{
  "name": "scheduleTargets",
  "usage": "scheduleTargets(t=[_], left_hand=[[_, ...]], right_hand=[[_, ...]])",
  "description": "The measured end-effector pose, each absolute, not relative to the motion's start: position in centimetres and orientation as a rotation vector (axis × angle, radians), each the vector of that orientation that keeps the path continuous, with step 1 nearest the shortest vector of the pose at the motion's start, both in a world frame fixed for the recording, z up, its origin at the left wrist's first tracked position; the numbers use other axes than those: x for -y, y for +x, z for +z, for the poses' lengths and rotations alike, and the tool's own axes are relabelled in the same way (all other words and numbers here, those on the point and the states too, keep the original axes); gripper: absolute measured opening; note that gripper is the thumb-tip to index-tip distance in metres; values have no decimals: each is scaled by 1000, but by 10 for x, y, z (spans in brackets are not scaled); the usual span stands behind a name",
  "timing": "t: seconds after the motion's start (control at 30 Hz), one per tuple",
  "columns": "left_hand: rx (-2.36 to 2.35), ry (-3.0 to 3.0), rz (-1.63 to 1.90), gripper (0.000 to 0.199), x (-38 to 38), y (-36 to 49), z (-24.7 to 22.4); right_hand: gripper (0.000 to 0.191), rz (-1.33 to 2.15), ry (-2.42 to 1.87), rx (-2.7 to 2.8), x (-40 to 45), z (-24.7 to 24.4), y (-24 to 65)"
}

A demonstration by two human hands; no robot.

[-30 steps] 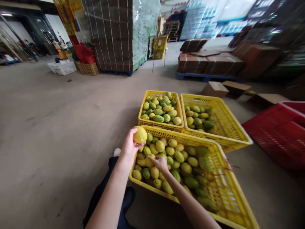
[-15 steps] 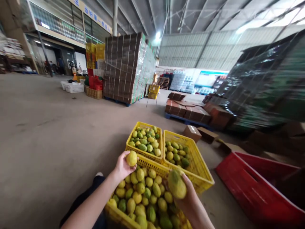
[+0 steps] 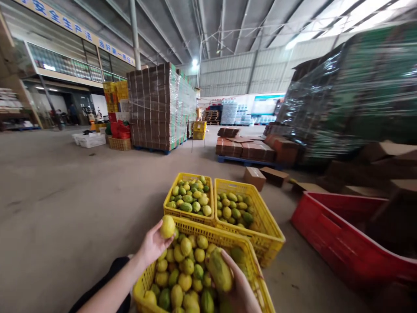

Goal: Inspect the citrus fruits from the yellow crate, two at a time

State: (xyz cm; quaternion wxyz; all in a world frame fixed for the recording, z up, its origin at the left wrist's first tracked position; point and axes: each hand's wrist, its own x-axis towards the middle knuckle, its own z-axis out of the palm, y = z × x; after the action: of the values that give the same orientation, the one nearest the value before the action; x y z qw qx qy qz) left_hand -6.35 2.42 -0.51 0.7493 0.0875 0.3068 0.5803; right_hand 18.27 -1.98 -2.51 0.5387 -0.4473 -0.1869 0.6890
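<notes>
The right hand (image 3: pixel 240 284) holds a long green fruit (image 3: pixel 220 271), leaning far-left — the left hand (image 3: pixel 153 243), farther left, holds a yellow fruit (image 3: pixel 167 227).

- a grey floor (image 3: pixel 81 195) runs underneath, with a few dark marks
- a left yellow crate (image 3: pixel 189 216) and a right yellow crate (image 3: pixel 267 213) stand on it side by side
- a front yellow crate (image 3: pixel 210 233) sits just before them, probably on the floor too, its base being hidden
- a red bin (image 3: pixel 321 232) stands to the right
- farther back rest a small carton (image 3: pixel 254 178) and a blue pallet (image 3: pixel 246 161)
- a white crate (image 3: pixel 89 140) lies far left
</notes>
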Motion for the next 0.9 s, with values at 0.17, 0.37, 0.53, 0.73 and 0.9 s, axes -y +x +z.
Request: scheduleTargets(t=[0.17,0.37,0.53,0.73,0.9], left_hand=[[-698,399,1130,50,-13,-24,-15],[-757,731,1148,55,-1,-3,-8],[-781,883,1214,55,1,0,7],[-798,777,1337,58,-1,17,0],[-1023,950,1186,56,-4,17,-10]], right_hand=[[41,1586,-1004,342,12,3,172],[37,1505,-940,242,15,8,168],[36,1449,-981,284,12,-4,156],[32,1446,-921,230,8,-13,142],[40,1296,-1032,424,5,-23,153]])
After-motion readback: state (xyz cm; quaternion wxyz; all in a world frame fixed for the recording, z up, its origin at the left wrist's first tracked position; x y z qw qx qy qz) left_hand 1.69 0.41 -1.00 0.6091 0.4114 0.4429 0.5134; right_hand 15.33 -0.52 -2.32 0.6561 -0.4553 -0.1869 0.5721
